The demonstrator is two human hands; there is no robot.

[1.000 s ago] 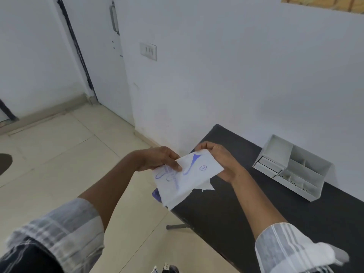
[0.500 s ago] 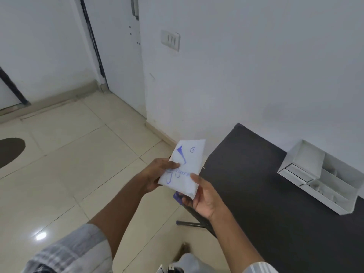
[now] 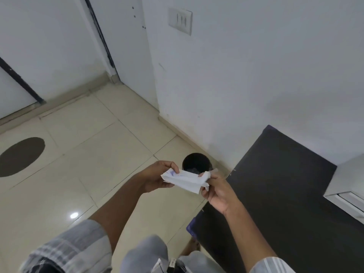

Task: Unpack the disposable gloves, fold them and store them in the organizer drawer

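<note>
A crumpled white paper glove wrapper (image 3: 186,180) with blue print is stretched between my two hands, over the floor just left of the black table (image 3: 279,194). My left hand (image 3: 157,179) pinches its left end. Its right end is gripped by my right hand (image 3: 218,191). A black round bin (image 3: 197,163) stands on the floor directly behind the wrapper. The white organizer (image 3: 348,186) sits at the right edge of the table, only partly in view. No gloves can be made out.
The white wall with a switch plate (image 3: 180,20) runs behind the table. A door (image 3: 122,42) is at the back. A dark round patch (image 3: 20,155) lies on the tiled floor at left. My knees show at the bottom.
The view swung left and down, away from the table. The wrapper went from a flat sheet to a crumpled, narrower strip, and now sits in front of the bin.
</note>
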